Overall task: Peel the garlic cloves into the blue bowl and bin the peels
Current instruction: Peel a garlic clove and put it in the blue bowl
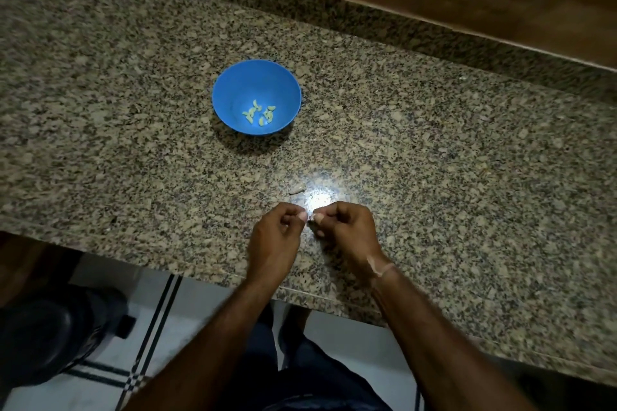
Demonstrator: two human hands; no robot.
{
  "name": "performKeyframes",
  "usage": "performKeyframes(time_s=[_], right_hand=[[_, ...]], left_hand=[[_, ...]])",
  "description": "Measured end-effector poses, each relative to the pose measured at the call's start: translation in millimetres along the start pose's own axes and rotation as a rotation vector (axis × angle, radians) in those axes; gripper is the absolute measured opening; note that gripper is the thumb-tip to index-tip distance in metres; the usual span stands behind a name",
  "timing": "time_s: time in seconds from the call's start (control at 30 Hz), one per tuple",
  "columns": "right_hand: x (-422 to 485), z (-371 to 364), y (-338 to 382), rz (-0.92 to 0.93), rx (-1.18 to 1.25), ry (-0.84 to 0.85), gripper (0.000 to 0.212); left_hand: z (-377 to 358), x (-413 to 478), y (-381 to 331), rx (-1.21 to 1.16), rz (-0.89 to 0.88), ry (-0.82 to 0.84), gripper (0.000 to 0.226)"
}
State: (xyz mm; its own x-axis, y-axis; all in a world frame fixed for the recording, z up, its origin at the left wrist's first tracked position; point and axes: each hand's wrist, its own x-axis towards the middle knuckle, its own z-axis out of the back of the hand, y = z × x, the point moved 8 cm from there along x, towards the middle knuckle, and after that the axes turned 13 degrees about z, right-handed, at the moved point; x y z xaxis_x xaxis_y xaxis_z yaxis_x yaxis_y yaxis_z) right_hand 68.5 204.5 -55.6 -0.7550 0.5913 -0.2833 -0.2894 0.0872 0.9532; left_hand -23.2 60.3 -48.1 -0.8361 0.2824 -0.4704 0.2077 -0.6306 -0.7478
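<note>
- Head view: the left hand (275,233) and right hand (347,227) meet over the worktop (467,177). Each grip is curled tight, fingertips pinching one small garlic clove (311,217) between them.
- The blue bowl (233,87) stands at 11 o'clock from the grip, well apart, with peeled cloves (258,113) inside.
- A pale scrap (297,189) lies near, at 12 o'clock; clove or peel, cannot tell.

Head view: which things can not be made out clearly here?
Clove: tiny, mostly covered by fingertips of left hand and right hand; peel state unclear.
Scrap on the counter: too small, beside glare; clove or peel unclear.
Dark object on floor: cut by left edge, unlit.
</note>
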Motion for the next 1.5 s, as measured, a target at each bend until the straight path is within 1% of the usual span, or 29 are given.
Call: performKeyframes(time_s=[0.07, 0.17, 0.27, 0.37, 0.47, 0.53, 0.6, 0.63, 0.67, 0.7, 0.77, 0.8, 0.87, 0.9, 0.93, 0.97, 1.03, 1.07, 1.1, 1.13, 1.2, 1.23, 1.27, 1.3, 1.33, 1.37, 1.43, 1.47, 1.5], right_hand=[[-13, -9, -4, -0.102, 0.249, -0.017, 0.006], [-24, -16, -9, -0.177, 0.404, -0.068, 0.007], [-26, -16, -3, -0.177, 0.411, -0.065, 0.009], [-26, -15, 6, -0.105, 0.348, -0.042, 0.013], [-26, -18, 10, -0.036, 0.266, 0.0, 0.026], [-28, -23, 7, -0.058, 0.299, 0.004, 0.028], [-30, -28, 4, -0.118, 0.413, -0.013, 0.023], [-31, -28, 4, -0.125, 0.427, -0.017, 0.022], [-30, -25, 5, -0.094, 0.375, -0.016, 0.023], [-27, -20, 9, -0.022, 0.24, -0.014, 0.026], [-23, -12, 22, 0.18, -0.078, -0.008, 0.027], [-23, -11, 29, 0.26, -0.179, -0.018, 0.025], [-24, -11, 39, 0.357, -0.291, -0.05, 0.024], [-25, -10, 41, 0.355, -0.313, -0.057, 0.026], [-23, -9, 38, 0.317, -0.275, -0.055, 0.028], [-21, -9, 31, 0.23, -0.159, -0.052, 0.031], [-20, -17, 18, 0.002, 0.158, -0.038, 0.03], [-21, -19, 17, -0.026, 0.197, -0.043, 0.03], [-20, -17, 22, 0.043, 0.092, -0.049, 0.03], [-20, -14, 31, 0.176, -0.082, -0.065, 0.031], [-21, -9, 44, 0.437, -0.407, -0.105, 0.03], [-22, -8, 49, 0.516, -0.495, -0.111, 0.028], [-21, -8, 50, 0.545, -0.532, -0.108, 0.027], [-19, -8, 47, 0.514, -0.514, -0.096, 0.027], [-17, -7, 41, 0.434, -0.412, -0.08, 0.029], [-15, -7, 34, 0.294, -0.241, -0.068, 0.031], [-19, -17, 11, -0.116, 0.228, -0.028, 0.031], [-23, -22, 5, -0.258, 0.367, -0.027, 0.03], [-26, -24, 5, -0.303, 0.409, -0.034, 0.029]], left_hand=[[-5, 1, 0, -0.137, 0.063, 0.058, 0.008], [-5, -1, 1, -0.214, 0.094, 0.092, 0.01], [0, -3, -3, -0.168, 0.084, 0.076, 0.011], [4, -10, -15, -0.076, 0.011, 0.037, 0.014], [6, -13, -27, 0.021, -0.061, 0.018, 0.016], [6, -13, -34, 0.096, -0.112, 0.009, 0.015], [5, -14, -37, 0.141, -0.147, 0.012, 0.015], [4, -14, -39, 0.14, -0.152, 0.03, 0.014], [2, -14, -37, 0.124, -0.136, 0.061, 0.014], [-1, -12, -33, 0.076, -0.092, 0.106, 0.014], [-8, -8, -20, -0.089, 0.082, 0.216, 0.018], [-13, -7, -13, -0.189, 0.2, 0.277, 0.02], [-21, -8, -5, -0.322, 0.382, 0.363, 0.023], [-20, -9, -6, -0.329, 0.387, 0.357, 0.024], [-16, -9, -11, -0.292, 0.318, 0.306, 0.023], [-10, -10, -21, -0.205, 0.188, 0.221, 0.019], [3, -14, -40, 0.034, -0.092, 0.033, 0.014], [5, -17, -44, 0.102, -0.159, -0.017, 0.014], [5, -14, -42, 0.102, -0.141, -0.002, 0.014], [1, -8, -35, 0.02, -0.027, 0.084, 0.017], [-15, -1, -15, -0.232, 0.358, 0.348, 0.026], [-22, -6, -8, -0.306, 0.537, 0.45, 0.029], [-27, -9, -3, -0.334, 0.638, 0.501, 0.032], [-29, -10, -2, -0.343, 0.655, 0.502, 0.033], [-27, -10, -6, -0.322, 0.578, 0.46, 0.031], [-21, -8, -13, -0.244, 0.411, 0.362, 0.027], [-6, -10, -32, 0.02, -0.008, 0.112, 0.015], [-3, -13, -39, 0.105, -0.152, 0.044, 0.013], [-3, -14, -41, 0.138, -0.227, 0.024, 0.014]])
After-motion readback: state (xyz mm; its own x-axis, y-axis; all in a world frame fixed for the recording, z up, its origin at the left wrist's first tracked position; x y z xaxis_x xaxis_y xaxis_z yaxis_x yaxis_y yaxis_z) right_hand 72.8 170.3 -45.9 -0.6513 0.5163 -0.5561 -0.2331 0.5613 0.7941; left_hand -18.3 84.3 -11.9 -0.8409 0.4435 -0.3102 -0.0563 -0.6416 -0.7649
